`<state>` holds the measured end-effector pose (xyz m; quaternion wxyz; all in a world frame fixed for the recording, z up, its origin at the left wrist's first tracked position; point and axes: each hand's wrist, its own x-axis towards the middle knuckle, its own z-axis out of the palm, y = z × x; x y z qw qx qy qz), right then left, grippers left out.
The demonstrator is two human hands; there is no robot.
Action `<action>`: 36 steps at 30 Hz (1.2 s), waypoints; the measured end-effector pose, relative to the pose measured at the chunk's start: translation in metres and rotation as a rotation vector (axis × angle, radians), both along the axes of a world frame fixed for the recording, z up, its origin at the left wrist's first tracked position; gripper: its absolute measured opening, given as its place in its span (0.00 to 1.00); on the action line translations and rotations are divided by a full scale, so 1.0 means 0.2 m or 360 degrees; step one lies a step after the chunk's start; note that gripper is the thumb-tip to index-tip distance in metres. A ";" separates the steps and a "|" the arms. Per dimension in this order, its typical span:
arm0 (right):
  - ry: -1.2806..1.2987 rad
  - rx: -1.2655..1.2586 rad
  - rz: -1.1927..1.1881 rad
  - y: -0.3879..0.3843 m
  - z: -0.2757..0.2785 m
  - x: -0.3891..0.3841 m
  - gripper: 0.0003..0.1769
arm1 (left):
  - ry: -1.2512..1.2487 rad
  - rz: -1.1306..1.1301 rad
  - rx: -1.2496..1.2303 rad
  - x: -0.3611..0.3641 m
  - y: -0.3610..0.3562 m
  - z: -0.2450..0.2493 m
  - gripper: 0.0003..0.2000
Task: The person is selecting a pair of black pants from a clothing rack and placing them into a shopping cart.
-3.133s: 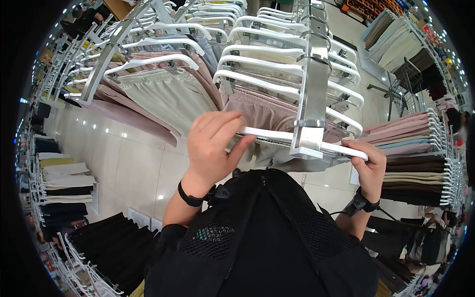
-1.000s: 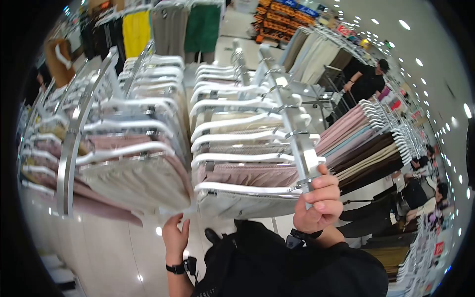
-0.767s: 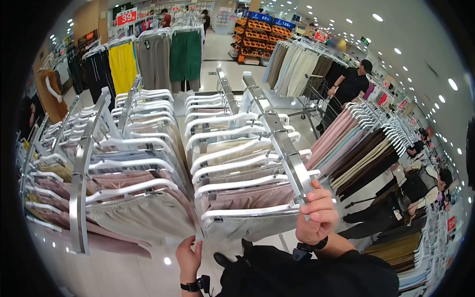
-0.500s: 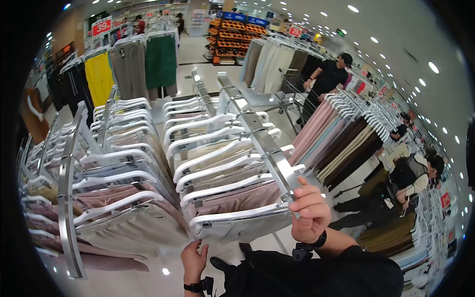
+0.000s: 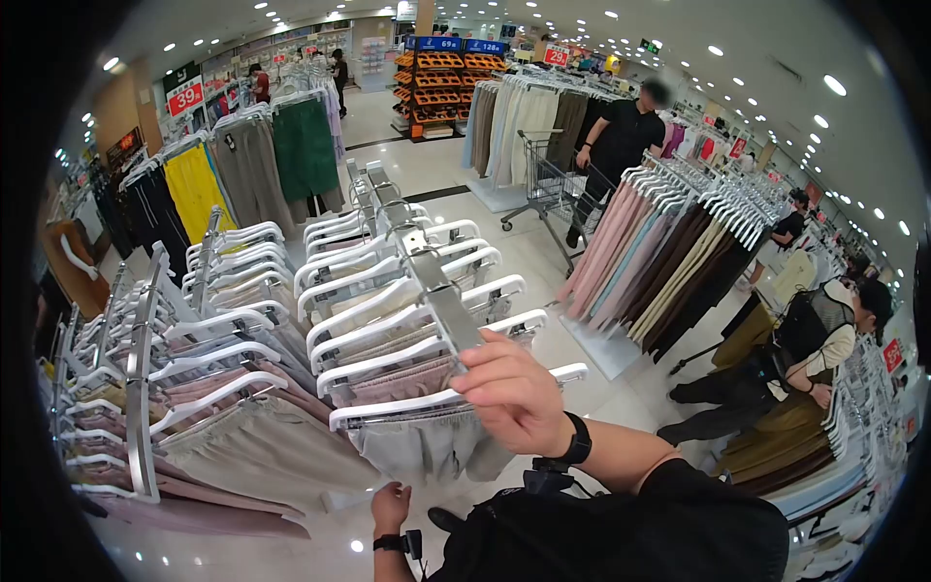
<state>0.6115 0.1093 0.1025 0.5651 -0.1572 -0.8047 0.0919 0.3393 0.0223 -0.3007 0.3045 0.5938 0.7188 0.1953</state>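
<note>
My right hand (image 5: 512, 393) is closed at the near end of a metal rack bar (image 5: 441, 301), close to a white hanger (image 5: 388, 412) with light grey trousers (image 5: 417, 451). Whether its fingers grip the bar or the hanger hook is hard to see. Low in the view, below the grey trousers, my left hand (image 5: 391, 504) hangs with its fingers curled and small, and what it holds, if anything, cannot be made out. More white hangers with pink and beige trousers line the bar behind.
Another rack bar (image 5: 143, 388) with beige trousers (image 5: 267, 441) stands at the left. Pink and brown trousers (image 5: 669, 257) hang at the right. One person (image 5: 626, 136) stands by a shopping cart (image 5: 553, 179); another person (image 5: 810, 335) is at the lower right.
The rack bar and my right hand have shifted left in the view. The front hanger now sticks out to the right beyond my right hand, and the grey trousers show more fully.
</note>
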 end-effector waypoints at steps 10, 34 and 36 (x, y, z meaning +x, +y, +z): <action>0.0070 0.0017 0.0131 0.04 0.00 0.01 0.14 | -0.0026 0.0041 -0.1268 -0.01 -1.16 -1.08 0.28; 0.0090 -0.0199 0.0078 -0.07 0.01 0.04 0.15 | 0.0230 0.0149 -0.1176 -0.25 -1.16 -0.81 0.26; 0.0064 -0.0254 0.0063 -0.05 -0.02 0.03 0.15 | 0.0236 0.0042 -0.0953 -0.26 -0.97 -0.91 0.26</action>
